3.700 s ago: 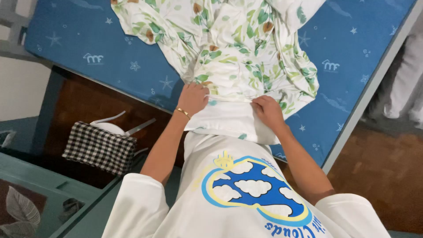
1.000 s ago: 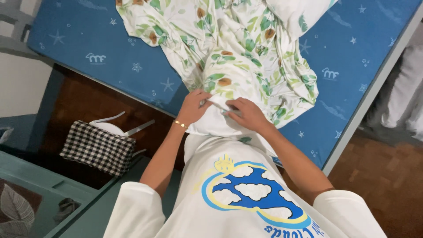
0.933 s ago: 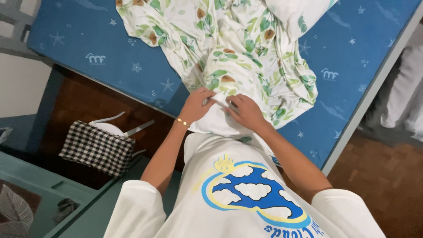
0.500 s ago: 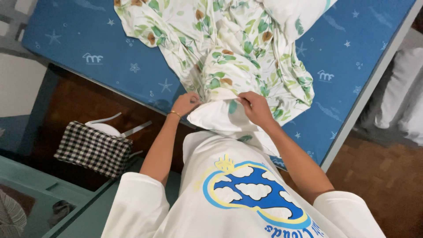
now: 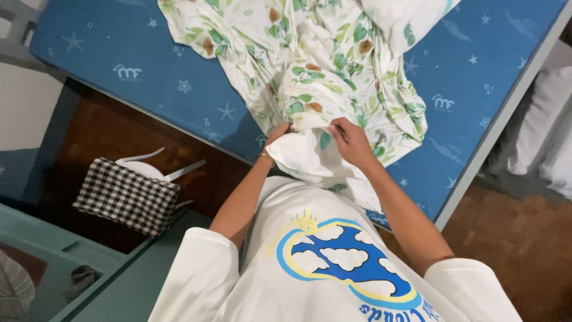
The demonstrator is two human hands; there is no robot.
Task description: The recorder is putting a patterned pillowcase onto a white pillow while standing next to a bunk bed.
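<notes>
The leaf-print cover lies bunched on the blue mattress, its near end hanging over the mattress edge toward the person. A white pillow shows at that near end, partly inside the cover; most of the cover lies rumpled and loose beyond it, so the pillow looks only started into the cover, with the rest yet to be drawn on and smoothed. The left hand pinches the cover's edge above the pillow, fingers curled shut on the cloth. The right hand grips the same edge just beside it, fingers bent into the fabric. Both forearms reach forward from the chest, elbows bent. Left of the mattress, on the floor, lies a checked bag.
</notes>
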